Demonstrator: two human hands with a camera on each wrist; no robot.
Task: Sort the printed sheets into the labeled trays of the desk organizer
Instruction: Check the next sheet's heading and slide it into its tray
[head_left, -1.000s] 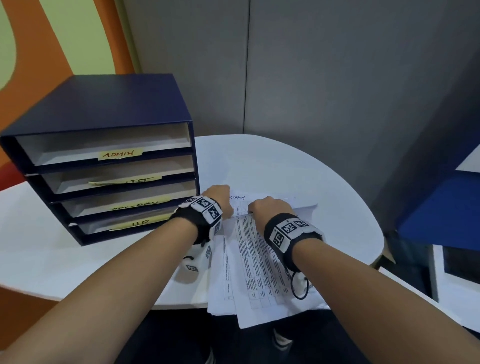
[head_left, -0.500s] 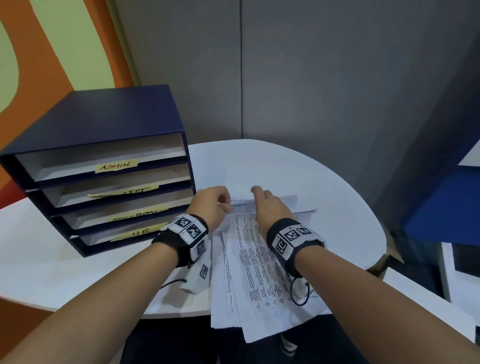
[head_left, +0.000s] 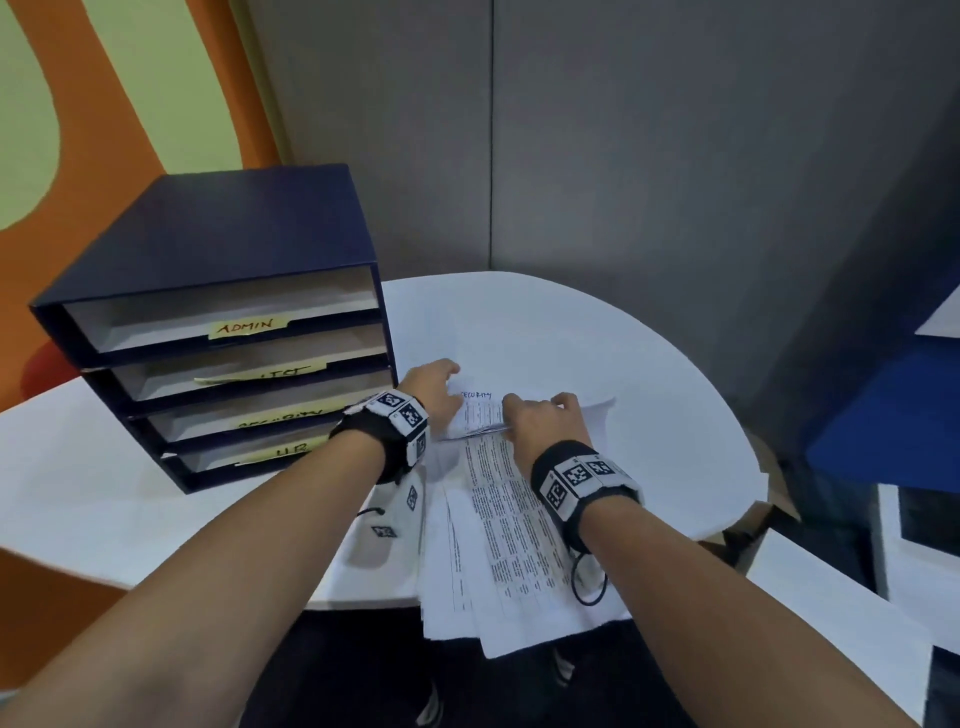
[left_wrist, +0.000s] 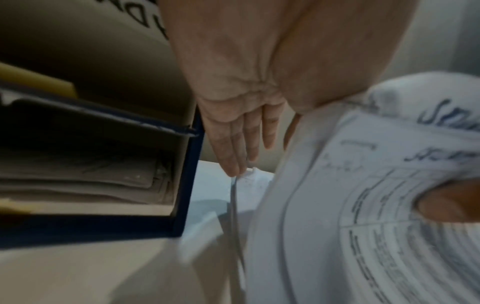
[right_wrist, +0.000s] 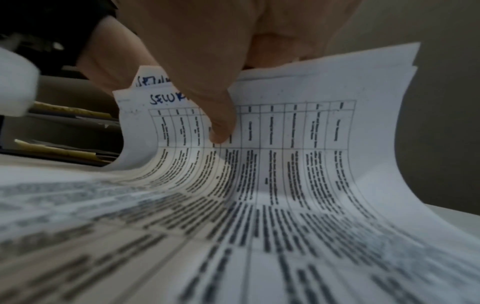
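The printed sheets (head_left: 511, 525), thin, limp and quick to slide, lie fanned on the worktop (head_left: 623, 364) beside the organizer (head_left: 218, 332), so we pinch their raised far edge with our right hand (head_left: 540, 421) while our left hand (head_left: 434, 387), fingers straight, touches the corner.

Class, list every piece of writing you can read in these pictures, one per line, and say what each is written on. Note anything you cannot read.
"ADMIN": yellow label on the organizer's top tray.
"SECURITY": handwritten on the lifted sheet.
"HR": label on the bottom tray, partly legible.
Second tray label: partly hidden, unreadable.
Third tray label: cut off, unreadable.
Printed tables on the sheets: too small and blurred.
Wristband markers: patterns, not text.
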